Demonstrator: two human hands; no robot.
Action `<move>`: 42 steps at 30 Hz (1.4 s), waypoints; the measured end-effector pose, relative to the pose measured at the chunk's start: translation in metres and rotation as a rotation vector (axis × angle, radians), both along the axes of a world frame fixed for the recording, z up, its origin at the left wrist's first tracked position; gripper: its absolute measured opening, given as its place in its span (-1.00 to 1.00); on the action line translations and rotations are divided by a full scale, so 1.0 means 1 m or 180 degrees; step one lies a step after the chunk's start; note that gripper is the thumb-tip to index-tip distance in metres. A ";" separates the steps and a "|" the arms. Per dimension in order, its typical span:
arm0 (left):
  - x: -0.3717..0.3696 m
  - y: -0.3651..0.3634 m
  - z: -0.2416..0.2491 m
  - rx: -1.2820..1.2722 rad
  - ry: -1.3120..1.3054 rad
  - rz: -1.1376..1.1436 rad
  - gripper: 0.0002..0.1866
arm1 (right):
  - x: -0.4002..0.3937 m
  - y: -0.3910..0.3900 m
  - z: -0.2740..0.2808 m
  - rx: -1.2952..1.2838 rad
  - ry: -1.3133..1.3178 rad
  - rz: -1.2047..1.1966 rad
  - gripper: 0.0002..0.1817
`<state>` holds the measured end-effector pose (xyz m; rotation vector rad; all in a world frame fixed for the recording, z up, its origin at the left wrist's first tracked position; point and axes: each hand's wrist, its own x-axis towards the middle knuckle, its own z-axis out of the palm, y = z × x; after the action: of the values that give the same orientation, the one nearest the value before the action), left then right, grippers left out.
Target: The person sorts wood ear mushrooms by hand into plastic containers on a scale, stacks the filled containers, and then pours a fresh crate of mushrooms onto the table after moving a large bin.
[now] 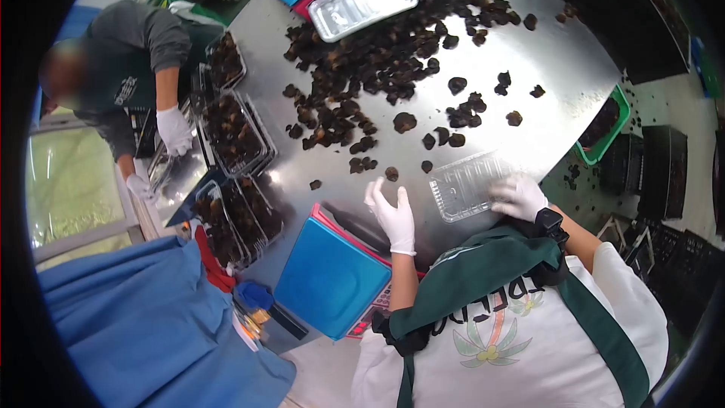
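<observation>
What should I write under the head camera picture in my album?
Right hand at a clear tray, left hand open, dark pieces scattered across the shiny table.

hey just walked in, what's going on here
A person in white gloves stands at a metal table strewn with dark brown pieces. Their right hand is at the edge of an empty clear tray; whether the grip is firm is hard to tell. Their left hand is open and holds nothing, near a blue-topped scale. Across on the left, a co-worker works beside filled trays.
</observation>
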<state>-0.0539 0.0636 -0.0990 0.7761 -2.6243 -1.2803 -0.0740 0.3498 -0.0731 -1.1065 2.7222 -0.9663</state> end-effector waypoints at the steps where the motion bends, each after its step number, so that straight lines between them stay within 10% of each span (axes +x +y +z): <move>1: -0.005 0.000 -0.002 -0.0551 -0.0098 -0.0123 -0.24 | -0.005 0.003 -0.007 -0.0255 0.0109 -0.0496 -0.65; 5: -0.044 -0.021 -0.008 -0.0788 -0.1105 0.0206 0.41 | -0.071 0.020 -0.005 -0.0148 -0.0056 -0.2794 -0.12; 11: -0.081 -0.013 -0.021 -0.0901 -0.0876 -0.1007 0.44 | -0.134 0.042 -0.058 0.1322 -0.0215 -0.2689 -0.07; 14: -0.111 0.016 -0.022 -0.0862 -0.0433 -0.1395 0.43 | -0.159 -0.020 -0.071 0.0518 0.0270 -0.1741 -0.34; 20: -0.201 0.055 -0.029 -0.1167 0.0073 -0.1286 0.22 | -0.256 -0.130 -0.072 -0.0888 0.0168 -0.0678 -0.60; 26: -0.261 -0.016 -0.002 -0.1562 0.0794 -0.0348 0.10 | -0.361 -0.073 -0.053 -0.1605 0.0893 -0.1959 -0.94; 30: -0.279 -0.044 -0.057 -0.1304 0.0796 0.0085 -0.25 | -0.365 -0.071 -0.087 0.0141 0.0963 -0.2590 -0.34; 42: -0.263 0.060 -0.040 0.2533 0.1856 0.1188 -0.64 | -0.282 -0.163 -0.056 -0.2100 -0.1400 -0.1393 -0.69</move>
<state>-0.3165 0.1236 -0.1395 0.7573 -1.4173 -2.0344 -0.3562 0.1864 -0.1291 -0.2374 2.3510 -1.9820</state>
